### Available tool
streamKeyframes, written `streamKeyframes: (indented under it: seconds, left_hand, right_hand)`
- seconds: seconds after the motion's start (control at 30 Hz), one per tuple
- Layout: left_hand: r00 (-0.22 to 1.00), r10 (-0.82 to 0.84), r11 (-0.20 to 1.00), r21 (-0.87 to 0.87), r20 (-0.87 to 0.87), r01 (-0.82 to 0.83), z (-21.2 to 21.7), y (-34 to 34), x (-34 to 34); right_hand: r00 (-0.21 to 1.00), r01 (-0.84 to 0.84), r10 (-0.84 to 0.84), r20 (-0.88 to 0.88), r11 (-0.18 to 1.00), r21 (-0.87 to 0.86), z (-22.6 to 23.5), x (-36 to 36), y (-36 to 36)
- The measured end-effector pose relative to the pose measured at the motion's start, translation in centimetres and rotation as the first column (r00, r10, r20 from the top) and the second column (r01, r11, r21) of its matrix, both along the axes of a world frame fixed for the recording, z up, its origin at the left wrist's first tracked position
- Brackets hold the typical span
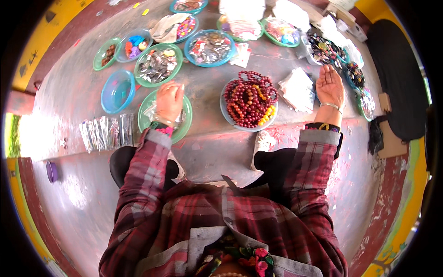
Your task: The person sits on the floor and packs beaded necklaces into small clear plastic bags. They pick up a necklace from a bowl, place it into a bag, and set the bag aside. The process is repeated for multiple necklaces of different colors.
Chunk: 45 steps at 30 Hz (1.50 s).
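Note:
My left hand is above a green basin that holds clear plastic packets. Its fingers are curled in, and whatever they may hold is hidden. My right hand is turned palm up with its fingers stretched out and nothing on the palm. Beside it lies a pile of white packets. Between my hands, a pale blue bowl is heaped with dark red bead strings; yellow beads show among them.
Bundled plastic packets lie left of the green basin, near an empty blue basin. Farther back stand several basins of small goods, including a blue basin. Dark beaded goods sit far right. A purple cup is at the left.

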<state>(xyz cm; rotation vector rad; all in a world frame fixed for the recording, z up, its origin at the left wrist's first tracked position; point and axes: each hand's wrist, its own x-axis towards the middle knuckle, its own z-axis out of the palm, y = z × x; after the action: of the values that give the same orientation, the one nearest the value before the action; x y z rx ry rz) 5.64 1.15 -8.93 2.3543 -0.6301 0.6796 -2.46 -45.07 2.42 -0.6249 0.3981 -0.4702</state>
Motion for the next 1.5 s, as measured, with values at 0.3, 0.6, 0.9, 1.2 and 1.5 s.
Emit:
streamKeyframes:
  seconds: [0.3, 0.6, 0.9, 1.2, 1.5]
  left_hand:
    - [0.961, -0.276, 0.961, -0.003, -0.015, 0.276, 7.3, -2.0, -6.0]
    - [0.942, -0.326, 0.941, 0.066, -0.082, 0.331, 5.1, -5.3, -3.9]
    - [0.931, -0.348, 0.927, 0.105, -0.114, 0.359, 5.2, -6.4, -3.7]
    - [0.911, -0.393, 0.909, 0.096, -0.126, 0.405, 5.1, -7.6, -3.3]
    - [0.907, -0.402, 0.907, 0.081, -0.122, 0.413, 5.0, -6.8, -3.6]
  right_hand:
    - [0.957, 0.069, -0.088, -0.277, 0.995, -0.076, -10.0, -1.6, -9.4]
    - [0.722, 0.232, -0.105, -0.684, 0.968, 0.096, -27.9, -5.2, -8.5]
    - [0.402, -0.652, -0.843, -0.358, 0.011, -0.758, -24.2, -2.2, -3.8]
    - [0.553, -0.82, -0.777, -0.301, -0.444, -0.362, -26.6, 0.6, -6.8]
    - [0.569, -0.715, -0.734, -0.37, -0.219, -0.664, -23.4, 0.7, -4.2]
